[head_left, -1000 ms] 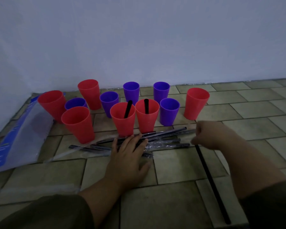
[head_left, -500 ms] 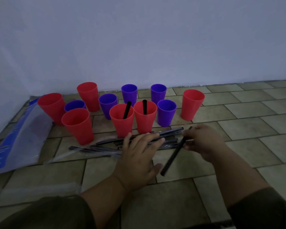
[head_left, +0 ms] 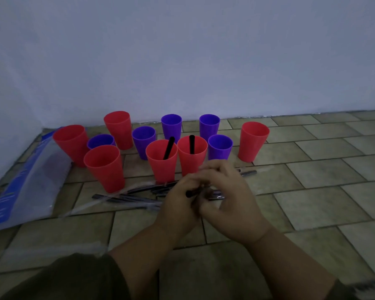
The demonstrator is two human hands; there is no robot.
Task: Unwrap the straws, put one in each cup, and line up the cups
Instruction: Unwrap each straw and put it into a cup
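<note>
Hands have met: the left grip (head_left: 178,206), flat on the wrapped straws (head_left: 126,199) a moment ago, has lifted to join the right grip (head_left: 230,200). Both curl round one black straw (head_left: 191,193) just above that pile. Unwrapping looks underway; two red cups (head_left: 161,169) just beyond already hold straws.

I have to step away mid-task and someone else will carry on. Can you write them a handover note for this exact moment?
Hands: left hand and right hand are together, both gripping one black straw.
Things: eleven cups are clustered near the wall, with the wrapped straws on the floor before them.
Done: two red cups hold a straw each.
Left: nine cups are empty and none are lined up.
</note>
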